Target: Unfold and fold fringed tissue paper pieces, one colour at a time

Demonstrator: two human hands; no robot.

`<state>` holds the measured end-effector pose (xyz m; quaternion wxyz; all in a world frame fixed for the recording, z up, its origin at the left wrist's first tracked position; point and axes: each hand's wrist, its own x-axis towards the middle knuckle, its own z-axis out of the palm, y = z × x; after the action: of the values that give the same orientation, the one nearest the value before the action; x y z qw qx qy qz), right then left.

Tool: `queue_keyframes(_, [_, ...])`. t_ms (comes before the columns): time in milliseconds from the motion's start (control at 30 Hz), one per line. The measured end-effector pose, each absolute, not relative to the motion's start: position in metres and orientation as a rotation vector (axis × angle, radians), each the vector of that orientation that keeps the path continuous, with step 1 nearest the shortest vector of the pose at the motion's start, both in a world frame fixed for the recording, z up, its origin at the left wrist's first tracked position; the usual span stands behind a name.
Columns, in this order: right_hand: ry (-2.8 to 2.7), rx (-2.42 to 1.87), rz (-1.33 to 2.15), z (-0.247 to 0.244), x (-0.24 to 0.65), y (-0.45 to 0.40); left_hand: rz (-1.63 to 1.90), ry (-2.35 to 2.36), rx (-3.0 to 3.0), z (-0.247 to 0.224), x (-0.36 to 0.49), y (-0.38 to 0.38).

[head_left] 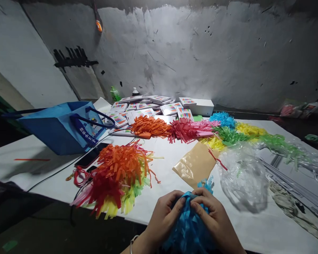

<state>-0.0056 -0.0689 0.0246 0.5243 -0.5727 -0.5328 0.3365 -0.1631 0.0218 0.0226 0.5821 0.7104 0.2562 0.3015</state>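
Note:
A bunch of blue fringed paper (188,225) hangs at the near table edge, pinched at its top by both hands. My left hand (167,211) grips it from the left, thumb and fingers pressed together. On its other side my right hand (210,211) holds the same bunch, with the fingertips close to those of my left hand. Some blue strips stick up behind the fingers. A multicoloured fringed pile (119,173), orange on top with red and yellow below, lies to the left. Just beyond my hands is a tan envelope (194,164).
Fringed bundles in orange (151,126), red (183,129) and blue (222,120) line the back, before stacked small boxes (148,106). A blue bag (58,127) stands left, near a black cable and phone (88,158). Clear plastic (242,176) and a grey cloth (294,206) lie right.

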Motion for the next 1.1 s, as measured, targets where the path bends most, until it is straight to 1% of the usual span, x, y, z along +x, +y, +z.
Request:
queue_keyframes(833, [-1.255, -1.329, 0.905, 0.0222, -0.0016, -0.0717, 0.667, 0.570, 1.635, 0.0246, -0.1616, 0.0201])
queue_keyframes(1100, [-1.261, -1.356, 0.865, 0.0227, -0.0018, -0.0720, 0.653, 0.569, 1.647, 0.0228, -0.1624, 0.0200])
